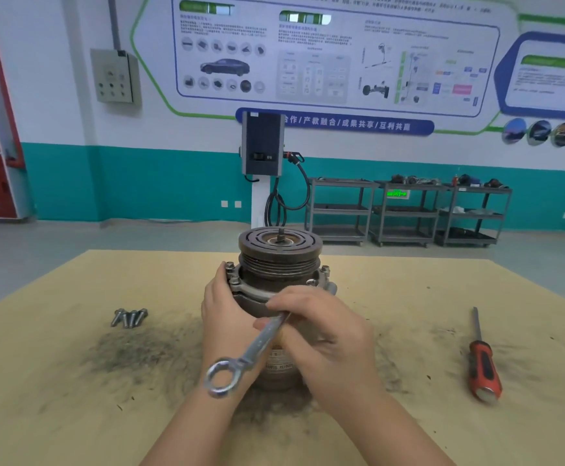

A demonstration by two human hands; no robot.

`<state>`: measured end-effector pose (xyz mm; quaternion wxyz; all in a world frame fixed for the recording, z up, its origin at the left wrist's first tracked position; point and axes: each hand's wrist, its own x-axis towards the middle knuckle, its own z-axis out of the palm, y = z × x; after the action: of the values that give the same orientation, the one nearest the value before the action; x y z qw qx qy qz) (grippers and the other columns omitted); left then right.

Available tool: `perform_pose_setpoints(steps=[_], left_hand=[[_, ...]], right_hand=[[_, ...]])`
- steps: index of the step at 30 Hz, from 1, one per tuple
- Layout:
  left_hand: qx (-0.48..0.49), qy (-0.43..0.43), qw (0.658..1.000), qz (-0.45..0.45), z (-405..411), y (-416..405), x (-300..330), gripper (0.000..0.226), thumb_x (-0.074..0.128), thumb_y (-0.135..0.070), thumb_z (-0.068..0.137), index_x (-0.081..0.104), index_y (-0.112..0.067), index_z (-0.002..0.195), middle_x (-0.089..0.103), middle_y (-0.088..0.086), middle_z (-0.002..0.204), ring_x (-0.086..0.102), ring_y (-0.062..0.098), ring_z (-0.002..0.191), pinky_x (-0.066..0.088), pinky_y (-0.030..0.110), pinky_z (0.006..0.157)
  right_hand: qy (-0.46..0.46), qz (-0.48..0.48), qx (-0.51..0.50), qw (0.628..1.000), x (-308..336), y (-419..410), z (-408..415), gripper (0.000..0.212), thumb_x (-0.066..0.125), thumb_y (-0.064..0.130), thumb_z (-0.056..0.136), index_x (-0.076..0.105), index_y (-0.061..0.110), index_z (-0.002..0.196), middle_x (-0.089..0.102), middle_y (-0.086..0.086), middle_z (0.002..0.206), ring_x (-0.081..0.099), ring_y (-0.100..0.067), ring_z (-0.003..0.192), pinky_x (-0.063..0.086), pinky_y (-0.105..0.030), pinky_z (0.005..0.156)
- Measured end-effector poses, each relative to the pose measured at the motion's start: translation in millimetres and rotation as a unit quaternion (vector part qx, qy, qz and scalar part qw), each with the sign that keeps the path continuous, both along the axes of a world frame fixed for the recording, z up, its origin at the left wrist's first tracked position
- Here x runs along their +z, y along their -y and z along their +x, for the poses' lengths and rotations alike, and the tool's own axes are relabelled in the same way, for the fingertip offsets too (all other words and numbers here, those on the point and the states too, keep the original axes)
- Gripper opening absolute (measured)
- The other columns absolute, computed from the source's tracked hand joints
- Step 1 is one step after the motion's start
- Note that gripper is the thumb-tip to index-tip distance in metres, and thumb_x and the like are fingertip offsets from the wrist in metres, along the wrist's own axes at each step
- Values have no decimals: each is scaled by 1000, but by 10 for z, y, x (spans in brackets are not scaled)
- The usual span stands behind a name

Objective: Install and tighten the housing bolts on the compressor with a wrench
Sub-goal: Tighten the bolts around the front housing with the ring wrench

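Observation:
The compressor (279, 260) stands upright in the middle of the table, pulley end up. Bolt heads (230, 266) stick up at its flange on the left, and one more shows on the right. My left hand (222, 309) wraps around the left side of the housing, thumb by the flange. My right hand (321, 334) grips the shaft of a silver wrench (240, 359) in front of the housing. The wrench's ring end hangs free toward me; its far end is hidden under my fingers. Several loose bolts (129, 317) lie together on the table at the left.
A red-handled screwdriver (482, 361) lies on the table (55, 381) at the right. Dark grime stains the yellow tabletop around the compressor. Grey shelf carts and a charging post stand by the far wall.

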<state>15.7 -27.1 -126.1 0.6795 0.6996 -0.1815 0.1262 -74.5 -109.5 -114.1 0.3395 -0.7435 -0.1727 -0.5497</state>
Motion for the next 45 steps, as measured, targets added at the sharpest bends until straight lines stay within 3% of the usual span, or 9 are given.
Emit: perform_pose_setpoints(steps=[3, 6, 11, 19, 23, 29, 33, 41, 45], left_hand=[[-32, 10, 999, 24, 46, -66, 9, 103, 72, -61, 42, 51, -20, 134, 59, -3, 125, 57, 18, 119, 47, 43, 104], [-60, 22, 997, 52, 113, -133, -5, 96, 81, -58, 46, 50, -31, 132, 61, -10, 126, 59, 12, 116, 51, 44, 99], [-57, 20, 997, 41, 159, -131, -39, 102, 79, -63, 39, 42, -41, 131, 54, -16, 129, 54, 5, 119, 48, 34, 102], [-52, 44, 997, 38, 110, -139, -53, 84, 78, -63, 41, 49, -54, 119, 57, -19, 121, 57, 0, 111, 50, 29, 96], [-24, 45, 998, 36, 39, -135, -57, 106, 76, -64, 41, 46, -29, 137, 53, -15, 125, 55, 5, 116, 50, 37, 101], [-38, 48, 996, 60, 9, -138, -25, 92, 78, -54, 53, 45, -28, 134, 46, -12, 125, 48, 7, 119, 46, 40, 105], [-35, 49, 996, 64, 11, -123, -25, 100, 78, -52, 53, 39, -25, 140, 43, -9, 128, 43, 10, 126, 42, 42, 109], [-20, 58, 995, 77, 56, -93, -78, 106, 82, -48, 60, 29, -22, 148, 37, -10, 130, 36, 13, 133, 36, 41, 113], [-25, 62, 995, 79, 71, -99, -96, 107, 86, -44, 62, 28, -21, 149, 38, -7, 133, 36, 13, 134, 35, 43, 114]], right_hand=[[8, 67, 19, 998, 71, 100, -68, 16, 67, -3, 81, 70, 10, 90, 69, 7, 88, 65, -5, 85, 50, -17, 78], [20, 217, 73, 973, 166, 169, -132, 15, 49, 16, 96, 62, 14, 89, 67, 1, 81, 63, -11, 67, 50, -18, 67], [-21, 489, 245, 837, 268, 279, -112, 22, 31, 1, 102, 52, 8, 101, 65, -9, 66, 53, -16, 51, 49, -22, 54], [-48, 507, 264, 819, 303, 357, -67, 21, 32, -2, 101, 50, 7, 106, 65, -10, 67, 53, -15, 51, 48, -22, 53], [-92, 520, 279, 802, 321, 454, -56, 20, 31, -2, 98, 49, 6, 103, 62, -8, 65, 50, -15, 49, 46, -23, 52], [-118, 574, 303, 752, 272, 512, 30, 18, 31, 0, 98, 48, 6, 97, 60, -6, 62, 50, -15, 48, 45, -24, 54], [-93, 546, 287, 782, 269, 489, 83, 18, 29, 2, 102, 46, 6, 98, 59, -4, 61, 53, -14, 49, 48, -22, 50], [100, 221, 67, 968, 2, 161, 11, 14, 44, 24, 102, 56, 24, 95, 65, -1, 82, 62, -16, 64, 52, -22, 64], [65, 130, 22, 989, -63, 61, -23, 22, 49, 41, 99, 64, 26, 95, 64, 10, 89, 65, -9, 74, 52, -21, 68]])
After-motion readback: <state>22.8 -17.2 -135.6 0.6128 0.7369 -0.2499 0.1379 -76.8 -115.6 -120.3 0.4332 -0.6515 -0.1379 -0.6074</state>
